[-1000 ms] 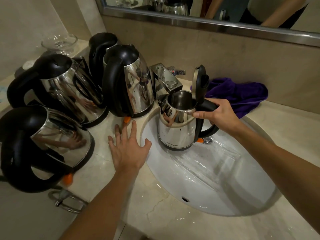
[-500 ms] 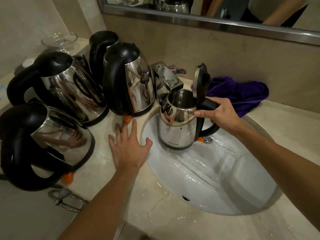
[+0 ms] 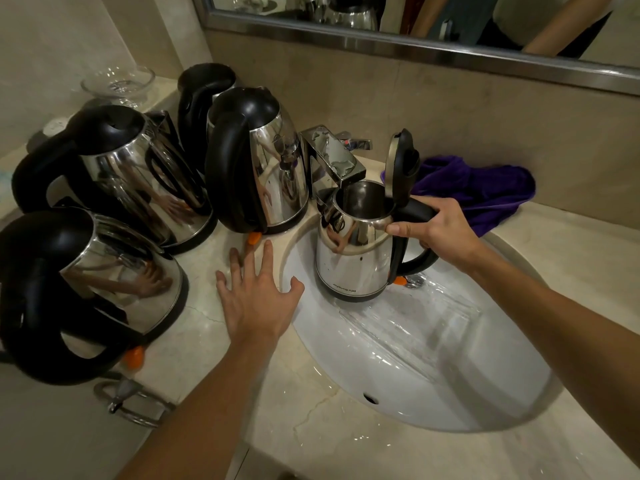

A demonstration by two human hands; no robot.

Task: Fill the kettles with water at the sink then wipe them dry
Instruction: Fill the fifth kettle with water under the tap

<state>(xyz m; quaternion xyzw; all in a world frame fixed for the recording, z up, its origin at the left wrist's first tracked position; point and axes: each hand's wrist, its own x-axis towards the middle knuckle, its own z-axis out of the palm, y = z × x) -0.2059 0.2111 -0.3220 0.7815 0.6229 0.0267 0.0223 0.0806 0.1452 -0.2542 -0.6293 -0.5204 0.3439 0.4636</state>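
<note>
One kettle [image 3: 356, 251] is held over the basin of the sink [image 3: 433, 358], at about 12 o'clock of the bowl, with its open mouth brought directly beneath the chrome faucet [image 3: 332, 157]; no stream of water can be made out. Its lid [image 3: 401, 164] is flipped upright so that the opening is left free, and the body is kept level, presumably so that water can be taken in without spilling. The black handle is gripped by the right hand [image 3: 440, 226], whose fingers [image 3: 398, 230] are wrapped around the top of the handle, with one fingertip laid against the steel rim.

The left hand [image 3: 256, 299] is laid flat on the bench [image 3: 207, 341] at roughly 9 o'clock of the basin, its fingers spread and nothing held, the thumb reaching to the basin edge; a bracing role is judged likely.

Four more kettles are gathered at 9 to 11 o'clock: a near one [image 3: 114, 289], a second [image 3: 138, 174], a third [image 3: 266, 168] just beside the faucet, and a fourth [image 3: 204, 91] partly hidden behind it. All are closed, as far as can be seen, and parked clear of the bowl.

A purple cloth [image 3: 485, 188] is left bunched at 1 o'clock, within reach for the wiping step, which is not yet begun.
</note>
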